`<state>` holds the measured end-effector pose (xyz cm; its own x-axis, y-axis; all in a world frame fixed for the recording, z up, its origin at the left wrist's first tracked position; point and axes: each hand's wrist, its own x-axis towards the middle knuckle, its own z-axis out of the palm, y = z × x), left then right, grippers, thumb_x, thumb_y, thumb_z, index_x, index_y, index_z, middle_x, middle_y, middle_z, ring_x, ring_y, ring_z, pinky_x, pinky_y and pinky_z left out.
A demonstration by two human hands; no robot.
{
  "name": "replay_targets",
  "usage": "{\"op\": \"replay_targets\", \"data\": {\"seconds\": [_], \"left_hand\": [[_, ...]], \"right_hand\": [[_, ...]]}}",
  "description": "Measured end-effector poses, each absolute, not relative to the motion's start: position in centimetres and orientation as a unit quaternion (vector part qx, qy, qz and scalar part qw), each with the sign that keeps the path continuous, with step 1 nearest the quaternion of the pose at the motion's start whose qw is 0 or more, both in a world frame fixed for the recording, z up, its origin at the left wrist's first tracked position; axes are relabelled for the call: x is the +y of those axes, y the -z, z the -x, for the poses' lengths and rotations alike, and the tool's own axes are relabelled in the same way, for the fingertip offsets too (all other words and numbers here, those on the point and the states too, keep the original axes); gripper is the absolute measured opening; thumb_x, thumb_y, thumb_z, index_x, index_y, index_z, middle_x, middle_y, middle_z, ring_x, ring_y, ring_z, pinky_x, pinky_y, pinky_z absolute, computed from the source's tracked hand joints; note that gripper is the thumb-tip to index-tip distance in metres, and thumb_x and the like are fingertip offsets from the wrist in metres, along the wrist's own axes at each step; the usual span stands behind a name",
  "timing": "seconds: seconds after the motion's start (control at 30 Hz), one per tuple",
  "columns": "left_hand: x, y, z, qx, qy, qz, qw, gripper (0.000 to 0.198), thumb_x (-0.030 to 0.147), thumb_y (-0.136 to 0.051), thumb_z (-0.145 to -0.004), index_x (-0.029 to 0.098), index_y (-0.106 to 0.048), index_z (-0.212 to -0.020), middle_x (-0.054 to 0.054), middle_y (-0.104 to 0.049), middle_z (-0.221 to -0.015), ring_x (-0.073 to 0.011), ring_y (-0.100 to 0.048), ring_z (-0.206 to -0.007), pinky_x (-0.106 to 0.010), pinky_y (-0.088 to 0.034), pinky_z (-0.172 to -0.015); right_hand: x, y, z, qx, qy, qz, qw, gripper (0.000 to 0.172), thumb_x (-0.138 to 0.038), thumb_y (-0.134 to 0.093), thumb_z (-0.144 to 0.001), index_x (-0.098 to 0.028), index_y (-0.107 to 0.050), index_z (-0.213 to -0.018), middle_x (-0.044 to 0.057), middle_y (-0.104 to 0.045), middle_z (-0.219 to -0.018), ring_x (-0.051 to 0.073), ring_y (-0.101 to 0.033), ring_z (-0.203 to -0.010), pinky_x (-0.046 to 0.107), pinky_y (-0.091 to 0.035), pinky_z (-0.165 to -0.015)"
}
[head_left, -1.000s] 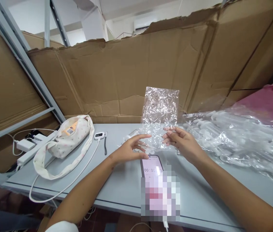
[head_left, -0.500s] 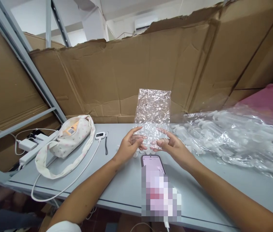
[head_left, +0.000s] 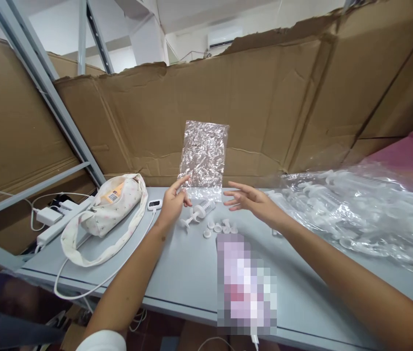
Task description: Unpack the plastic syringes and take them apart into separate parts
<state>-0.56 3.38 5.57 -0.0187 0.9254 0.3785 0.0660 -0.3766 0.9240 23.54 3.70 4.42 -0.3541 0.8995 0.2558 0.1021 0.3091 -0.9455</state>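
Observation:
A clear crinkled plastic bag (head_left: 205, 156) stands upright before the cardboard. My left hand (head_left: 174, 204) is at its lower left edge, holding it between thumb and fingers. To the right of the bag, apart from it, my right hand (head_left: 252, 201) hovers with fingers stretched out and nothing in them. A large plastic syringe (head_left: 200, 210) with a white plunger lies on the table between my hands, its barrel tip toward the bag. Several small white caps (head_left: 218, 227) lie in a cluster just nearer to me, behind the blurred-out phone (head_left: 241, 285).
A big clear bag of syringes (head_left: 356, 209) covers the right side, with something pink (head_left: 407, 151) behind it. On the left lie a floral cloth bag (head_left: 113, 209), a small white device (head_left: 154, 204) on a cable and a power strip (head_left: 63, 222). Cardboard (head_left: 191, 97) walls the back.
The plastic bag has shifted left along with my left hand. My right hand has come away from it and spread its fingers. The syringe and caps now show more fully.

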Motion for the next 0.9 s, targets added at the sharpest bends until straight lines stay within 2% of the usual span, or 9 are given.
{"op": "replay_targets", "data": {"seconds": [0.1,0.2,0.27,0.37,0.47,0.67,0.77,0.9], "left_hand": [[4.8,-5.6,2.4,0.443,-0.585,-0.566,0.376,0.052,0.017,-0.049,-0.076,0.014,-0.054,-0.128,0.002,-0.060,-0.056,-0.0074,-0.051,-0.047,-0.019,-0.040,-0.050],[5.6,-5.2,3.6,0.473,-0.570,-0.554,0.380,0.053,0.015,-0.049,-0.073,0.011,-0.055,-0.126,0.002,-0.059,-0.055,-0.0073,-0.051,-0.044,-0.018,-0.037,-0.046],[6.0,-4.8,4.0,0.499,-0.558,-0.556,0.362,0.050,0.016,-0.050,-0.073,0.013,-0.057,-0.123,-0.001,-0.064,-0.063,-0.0064,-0.051,-0.043,-0.018,-0.036,-0.045],[6.3,-4.4,4.6,0.525,-0.549,-0.570,0.314,0.039,0.020,-0.053,-0.075,0.016,-0.064,-0.113,-0.006,-0.070,-0.096,-0.0032,-0.050,-0.042,-0.018,-0.038,-0.044],[6.5,-4.3,5.2,0.543,-0.536,-0.576,0.293,0.034,0.023,-0.054,-0.077,0.017,-0.066,-0.108,-0.008,-0.066,-0.115,-0.0027,-0.050,-0.045,-0.017,-0.038,-0.044],[6.7,-4.2,6.2,0.599,-0.476,-0.598,0.238,0.040,0.018,-0.052,-0.075,0.015,-0.063,-0.114,-0.009,-0.066,-0.108,-0.0094,-0.059,-0.059,-0.020,-0.041,-0.053],[6.3,-4.2,6.2,0.653,-0.360,-0.649,0.152,0.042,0.019,-0.051,-0.076,0.020,-0.063,-0.115,-0.007,-0.068,-0.102,-0.0142,-0.062,-0.069,-0.025,-0.045,-0.065],[5.2,-4.3,5.3,0.713,-0.195,-0.669,0.083,0.026,0.026,-0.060,-0.071,0.023,-0.071,-0.095,-0.009,-0.071,-0.095,-0.0256,-0.063,-0.090,-0.031,-0.044,-0.077]], "right_hand": [[5.7,-4.7,-22.3,-0.815,-0.245,0.412,0.325,0.038,-0.025,-0.048,-0.090,-0.019,-0.055,-0.127,0.014,-0.058,-0.130,0.026,-0.061,-0.110,0.047,-0.049,-0.092],[6.8,-5.0,-20.0,-0.913,-0.047,0.366,0.174,0.033,-0.017,-0.053,-0.086,-0.021,-0.063,-0.117,0.012,-0.056,-0.132,0.027,-0.054,-0.118,0.041,-0.046,-0.094],[7.2,-5.2,-18.3,-0.934,0.027,0.343,0.095,0.034,-0.016,-0.057,-0.082,-0.021,-0.064,-0.115,0.011,-0.059,-0.127,0.027,-0.058,-0.113,0.037,-0.047,-0.088],[7.7,-5.2,-16.3,-0.938,0.059,0.340,0.038,0.034,-0.016,-0.063,-0.075,-0.019,-0.066,-0.109,0.011,-0.066,-0.111,0.027,-0.065,-0.094,0.033,-0.048,-0.075],[8.1,-5.0,-15.3,-0.936,0.070,0.344,0.027,0.035,-0.013,-0.062,-0.072,-0.018,-0.066,-0.107,0.011,-0.067,-0.107,0.026,-0.066,-0.089,0.032,-0.046,-0.071],[7.3,-6.1,-17.4,-0.927,0.107,0.353,0.069,0.037,-0.014,-0.053,-0.078,-0.020,-0.058,-0.115,0.010,-0.064,-0.114,0.024,-0.063,-0.092,0.032,-0.042,-0.076],[6.4,-7.3,-19.9,-0.910,0.122,0.368,0.146,0.037,-0.019,-0.051,-0.080,-0.020,-0.054,-0.118,0.009,-0.063,-0.113,0.024,-0.063,-0.089,0.033,-0.042,-0.073],[4.9,-8.0,-23.2,-0.877,0.085,0.403,0.248,0.038,-0.024,-0.053,-0.079,-0.023,-0.051,-0.117,0.006,-0.062,-0.115,0.022,-0.062,-0.085,0.031,-0.043,-0.067]]}}
